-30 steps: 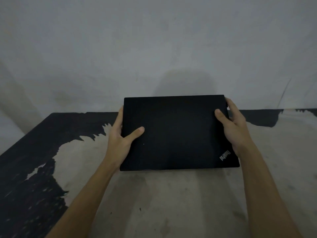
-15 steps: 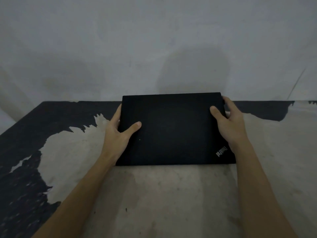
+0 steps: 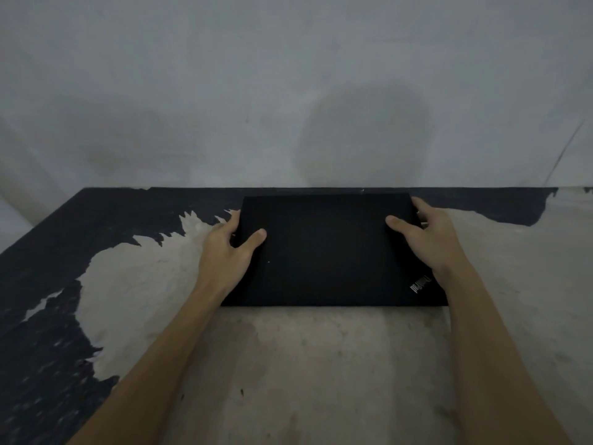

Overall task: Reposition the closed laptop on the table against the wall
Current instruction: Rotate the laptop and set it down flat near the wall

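Note:
The closed black laptop (image 3: 330, 252) lies flat on the worn table (image 3: 305, 364), lid up, its logo at the near right corner. Its far edge sits close to the grey wall (image 3: 288, 91), with a thin dark strip of tabletop showing between them. My left hand (image 3: 226, 252) grips the laptop's left edge, thumb on the lid and fingers tucked under the side. My right hand (image 3: 428, 234) grips the right edge the same way, thumb resting on the lid.
The tabletop is pale with peeling black paint along the left side and the back strip. The table's left edge (image 3: 38, 226) runs diagonally. A thin crack or wire (image 3: 564, 149) marks the wall at right.
The laptop has come down from a raised, tilted hold to lie flat on the table, and moved away from me toward the wall. Both hands kept their grip.

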`<state>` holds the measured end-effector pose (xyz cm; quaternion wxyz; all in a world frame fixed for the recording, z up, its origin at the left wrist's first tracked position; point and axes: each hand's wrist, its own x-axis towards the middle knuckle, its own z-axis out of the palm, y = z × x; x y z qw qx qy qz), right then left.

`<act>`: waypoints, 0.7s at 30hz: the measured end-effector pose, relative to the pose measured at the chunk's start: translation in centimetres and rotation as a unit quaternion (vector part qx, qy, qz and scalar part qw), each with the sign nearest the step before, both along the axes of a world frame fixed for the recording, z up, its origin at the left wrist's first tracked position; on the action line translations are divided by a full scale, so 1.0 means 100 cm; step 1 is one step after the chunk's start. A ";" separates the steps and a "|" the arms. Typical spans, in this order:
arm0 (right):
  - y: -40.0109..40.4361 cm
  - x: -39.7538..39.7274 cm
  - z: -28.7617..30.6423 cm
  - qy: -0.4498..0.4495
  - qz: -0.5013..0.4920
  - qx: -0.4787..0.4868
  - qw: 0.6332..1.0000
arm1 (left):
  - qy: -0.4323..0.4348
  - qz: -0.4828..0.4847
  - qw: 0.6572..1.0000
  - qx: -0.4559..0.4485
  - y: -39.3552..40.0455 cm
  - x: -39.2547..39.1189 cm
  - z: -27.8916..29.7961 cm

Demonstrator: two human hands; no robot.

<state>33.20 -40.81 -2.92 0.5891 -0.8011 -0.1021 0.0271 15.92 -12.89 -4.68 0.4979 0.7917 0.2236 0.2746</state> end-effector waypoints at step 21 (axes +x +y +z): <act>0.003 -0.005 -0.001 -0.005 0.033 -0.186 0.982 | 0.123 0.014 0.987 0.106 0.002 -0.004 -0.002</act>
